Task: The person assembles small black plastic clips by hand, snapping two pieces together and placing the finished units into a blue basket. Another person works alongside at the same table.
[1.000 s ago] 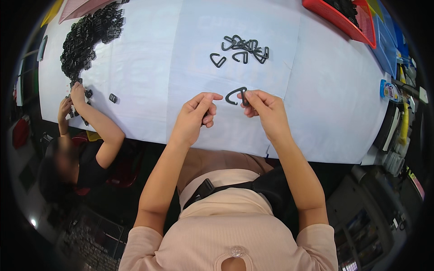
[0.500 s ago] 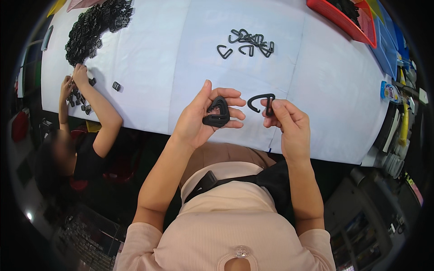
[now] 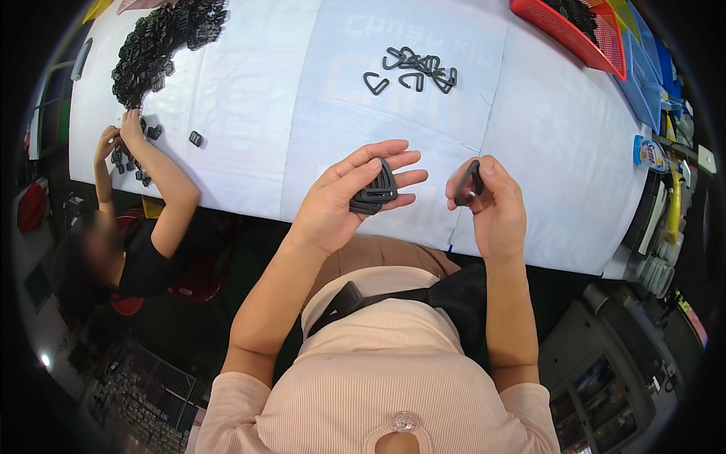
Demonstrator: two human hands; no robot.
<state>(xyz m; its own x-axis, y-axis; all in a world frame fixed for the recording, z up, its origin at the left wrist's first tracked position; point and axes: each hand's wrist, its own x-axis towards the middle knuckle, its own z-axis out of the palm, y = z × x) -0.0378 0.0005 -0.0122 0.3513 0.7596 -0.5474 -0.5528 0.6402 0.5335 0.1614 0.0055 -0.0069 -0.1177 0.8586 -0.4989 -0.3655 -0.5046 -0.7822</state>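
Several black plastic hooks (image 3: pixel 376 188) lie stacked in my left hand (image 3: pixel 340 189); its thumb presses on the stack while the other fingers stretch out beneath. To the right, my right hand (image 3: pixel 499 200) pinches one black plastic hook (image 3: pixel 472 183), seen nearly edge-on. Both hands are above the near edge of the white-covered table (image 3: pixel 393 125), a short gap apart. Farther off on the table lies a small pile of similar black hooks (image 3: pixel 420 66).
A co-worker (image 3: pixel 170 181) at the left handles small black buckles beside a large heap of black buckles (image 3: pixel 147 60). One loose buckle (image 3: pixel 196 139) lies nearby. At the far right stand a red basket (image 3: pixel 582 38) with black parts and a blue bin (image 3: pixel 639 91).
My left thumb has come down onto the stack, which has tilted. My right hand has turned its hook from flat-facing to nearly edge-on and shifted slightly right.
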